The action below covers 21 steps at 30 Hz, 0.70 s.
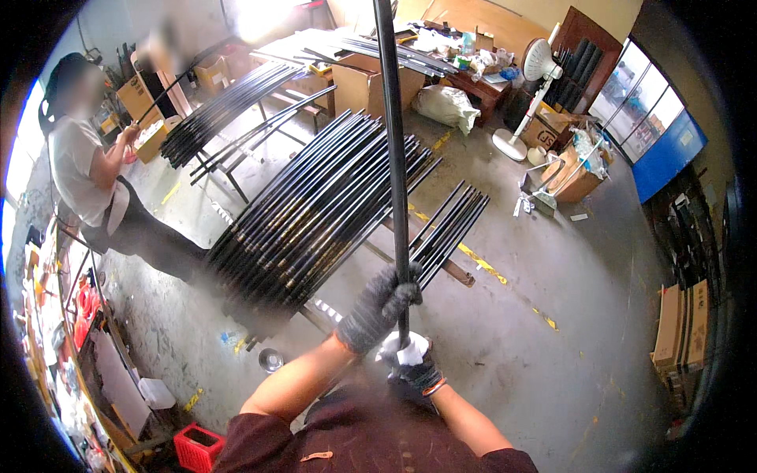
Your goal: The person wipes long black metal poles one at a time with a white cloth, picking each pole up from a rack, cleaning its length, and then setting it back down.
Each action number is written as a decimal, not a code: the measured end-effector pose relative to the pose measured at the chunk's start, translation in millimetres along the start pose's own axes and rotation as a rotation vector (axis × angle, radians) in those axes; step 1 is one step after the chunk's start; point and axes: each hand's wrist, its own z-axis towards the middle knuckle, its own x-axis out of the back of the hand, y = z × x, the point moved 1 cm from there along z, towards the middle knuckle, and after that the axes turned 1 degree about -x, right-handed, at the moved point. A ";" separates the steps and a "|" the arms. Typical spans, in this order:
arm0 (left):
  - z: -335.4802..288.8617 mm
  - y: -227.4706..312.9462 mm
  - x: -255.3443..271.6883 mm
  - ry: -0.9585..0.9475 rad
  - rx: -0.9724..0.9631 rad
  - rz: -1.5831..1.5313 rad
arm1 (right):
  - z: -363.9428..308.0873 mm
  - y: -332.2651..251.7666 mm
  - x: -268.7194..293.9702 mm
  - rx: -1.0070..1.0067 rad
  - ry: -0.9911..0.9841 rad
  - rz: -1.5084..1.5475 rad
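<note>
A long glossy black pole [397,158] stands nearly upright in front of me and runs out past the top of the view. My left hand [377,309], in a dark grey knit glove, is wrapped round its lower part. Just below, my right hand [416,374], gloved alike with an orange cuff edge, is closed on a white cloth [412,349]. That cloth bunches against the pole near its bottom end; some of the right fingers are hidden behind it. Many similar black poles [315,205] lie side by side on a rack beyond my left hand.
A smaller group of poles [453,229] lies right of the main rack, and another rack of poles [225,102] stands farther back. At left, another person [87,169] holds a thin rod. A white fan [511,144], cartons [680,327] and a red crate [197,448] stand around.
</note>
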 end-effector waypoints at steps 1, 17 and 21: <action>7.4 23.1 -5.6 0.028 -0.070 0.018 | -2.8 3.3 -1.2 -0.035 -0.018 0.096; -0.4 -64.4 96.7 0.353 -0.333 0.986 | -114.5 219.5 5.8 -0.051 0.215 -0.794; -74.1 -159.2 159.4 0.269 0.095 1.399 | -239.6 281.9 8.3 -0.772 -0.162 -0.829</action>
